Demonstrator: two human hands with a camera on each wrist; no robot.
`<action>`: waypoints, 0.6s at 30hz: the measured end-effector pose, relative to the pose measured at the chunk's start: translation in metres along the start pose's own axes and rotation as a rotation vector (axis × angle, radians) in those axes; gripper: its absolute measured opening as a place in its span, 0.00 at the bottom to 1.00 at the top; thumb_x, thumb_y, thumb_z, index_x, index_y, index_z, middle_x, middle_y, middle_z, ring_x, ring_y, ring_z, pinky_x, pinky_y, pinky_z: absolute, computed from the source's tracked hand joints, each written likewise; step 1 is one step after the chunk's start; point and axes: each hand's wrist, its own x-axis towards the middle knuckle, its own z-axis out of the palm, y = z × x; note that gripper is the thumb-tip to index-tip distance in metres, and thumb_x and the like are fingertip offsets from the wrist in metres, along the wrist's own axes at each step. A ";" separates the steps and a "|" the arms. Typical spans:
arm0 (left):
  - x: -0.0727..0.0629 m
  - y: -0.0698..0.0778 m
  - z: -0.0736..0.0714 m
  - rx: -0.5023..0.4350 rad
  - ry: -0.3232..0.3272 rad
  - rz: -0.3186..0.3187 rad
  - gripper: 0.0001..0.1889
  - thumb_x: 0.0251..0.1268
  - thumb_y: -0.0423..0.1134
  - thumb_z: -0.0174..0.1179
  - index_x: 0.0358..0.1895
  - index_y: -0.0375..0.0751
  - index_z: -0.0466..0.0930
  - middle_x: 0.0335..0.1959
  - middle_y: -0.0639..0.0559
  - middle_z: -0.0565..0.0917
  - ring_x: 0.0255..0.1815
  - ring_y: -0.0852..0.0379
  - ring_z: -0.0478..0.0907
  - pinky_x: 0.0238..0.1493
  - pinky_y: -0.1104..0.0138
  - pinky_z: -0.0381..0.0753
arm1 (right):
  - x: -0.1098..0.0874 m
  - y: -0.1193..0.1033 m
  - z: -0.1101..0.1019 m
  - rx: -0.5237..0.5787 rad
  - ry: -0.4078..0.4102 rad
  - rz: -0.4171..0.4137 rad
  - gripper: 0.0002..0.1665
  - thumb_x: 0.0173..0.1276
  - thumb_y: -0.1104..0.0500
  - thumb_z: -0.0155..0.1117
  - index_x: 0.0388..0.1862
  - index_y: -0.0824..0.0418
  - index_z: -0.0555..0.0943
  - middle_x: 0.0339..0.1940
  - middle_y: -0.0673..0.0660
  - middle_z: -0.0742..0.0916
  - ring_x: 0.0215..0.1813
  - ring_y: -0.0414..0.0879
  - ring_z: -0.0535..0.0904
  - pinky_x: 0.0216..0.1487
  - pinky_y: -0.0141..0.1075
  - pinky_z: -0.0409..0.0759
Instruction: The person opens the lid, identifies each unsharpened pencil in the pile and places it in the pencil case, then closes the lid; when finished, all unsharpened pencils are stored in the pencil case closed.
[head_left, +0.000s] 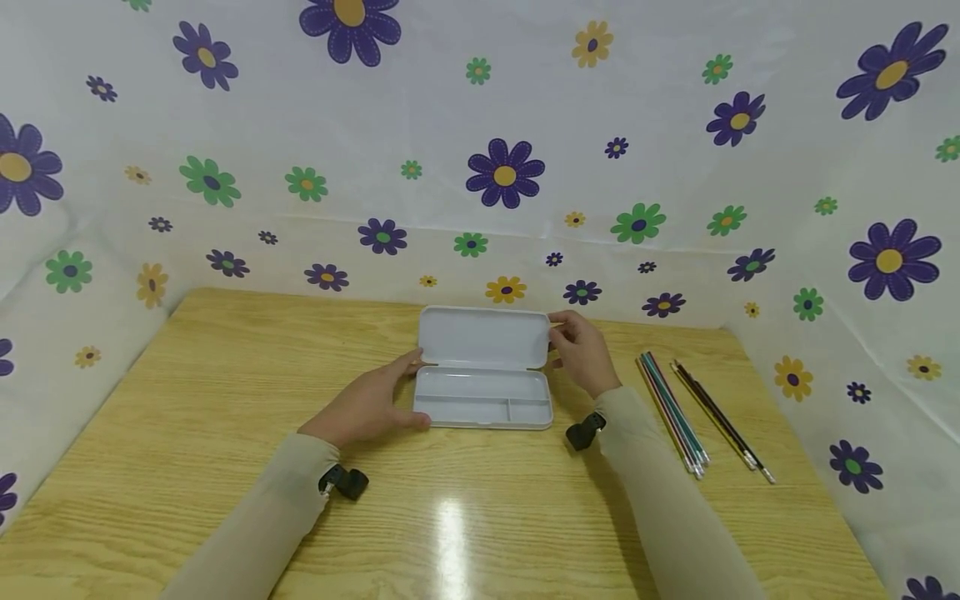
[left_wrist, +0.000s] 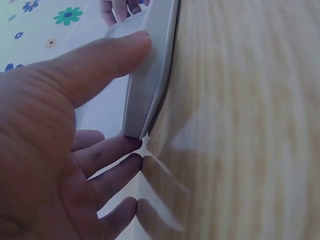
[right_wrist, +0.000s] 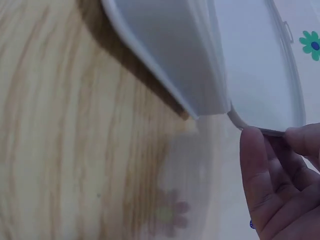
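Case (head_left: 483, 384) lies crosswise between left hand (head_left: 366, 407), fingers spread at its end, and right hand (head_left: 587, 354), pinching the lid's (head_left: 483, 337) edge; pencils (head_left: 672, 414) lie nearer the right.

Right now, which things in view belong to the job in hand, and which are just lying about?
In the job:
white case base, touched by the left hand
open lid, its edge pinched by the right hand

Apparently just lying about:
multicoloured pencils, untouched, to the right
dark pencils, untouched, beside them
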 end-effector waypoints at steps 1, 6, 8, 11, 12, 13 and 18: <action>0.000 0.000 0.000 -0.001 -0.002 0.003 0.61 0.55 0.63 0.76 0.85 0.49 0.47 0.79 0.50 0.67 0.81 0.42 0.58 0.80 0.44 0.57 | 0.001 0.000 0.000 -0.006 -0.007 0.009 0.19 0.82 0.62 0.53 0.68 0.60 0.76 0.52 0.66 0.86 0.49 0.59 0.86 0.44 0.48 0.90; 0.002 -0.003 0.002 -0.011 -0.011 0.033 0.59 0.58 0.59 0.75 0.85 0.45 0.47 0.81 0.47 0.62 0.82 0.43 0.56 0.81 0.46 0.57 | 0.003 0.001 0.001 -0.078 -0.038 0.043 0.22 0.82 0.60 0.53 0.71 0.60 0.75 0.53 0.66 0.86 0.44 0.56 0.86 0.45 0.45 0.89; 0.003 -0.003 0.003 -0.010 -0.012 0.041 0.58 0.58 0.58 0.75 0.85 0.45 0.48 0.82 0.46 0.61 0.82 0.43 0.56 0.81 0.47 0.57 | 0.004 0.002 0.001 -0.093 -0.047 0.054 0.22 0.83 0.60 0.53 0.72 0.60 0.75 0.53 0.65 0.86 0.44 0.54 0.86 0.45 0.44 0.89; 0.004 -0.003 0.003 -0.001 -0.008 0.044 0.56 0.58 0.56 0.74 0.84 0.43 0.50 0.82 0.44 0.61 0.82 0.42 0.56 0.81 0.47 0.57 | 0.005 0.003 0.001 -0.106 -0.065 0.068 0.22 0.83 0.59 0.52 0.72 0.60 0.76 0.51 0.65 0.86 0.43 0.53 0.86 0.46 0.43 0.89; 0.004 -0.003 0.003 0.002 -0.007 0.045 0.56 0.58 0.55 0.74 0.84 0.43 0.50 0.82 0.43 0.61 0.82 0.41 0.57 0.81 0.46 0.57 | 0.006 0.004 0.001 -0.114 -0.073 0.074 0.22 0.83 0.59 0.53 0.72 0.60 0.76 0.50 0.65 0.86 0.43 0.53 0.86 0.46 0.42 0.89; 0.004 -0.003 0.003 0.006 -0.006 0.048 0.56 0.58 0.55 0.74 0.84 0.43 0.51 0.82 0.42 0.61 0.82 0.40 0.57 0.81 0.45 0.57 | 0.006 0.005 0.001 -0.121 -0.080 0.078 0.23 0.83 0.59 0.53 0.72 0.59 0.76 0.50 0.64 0.86 0.42 0.52 0.86 0.46 0.41 0.89; 0.003 -0.003 0.003 0.012 -0.014 0.038 0.55 0.59 0.59 0.73 0.84 0.44 0.51 0.82 0.41 0.61 0.82 0.38 0.56 0.80 0.44 0.57 | 0.007 0.008 0.002 -0.147 -0.115 0.081 0.26 0.83 0.58 0.53 0.77 0.58 0.71 0.48 0.64 0.87 0.40 0.51 0.86 0.45 0.40 0.89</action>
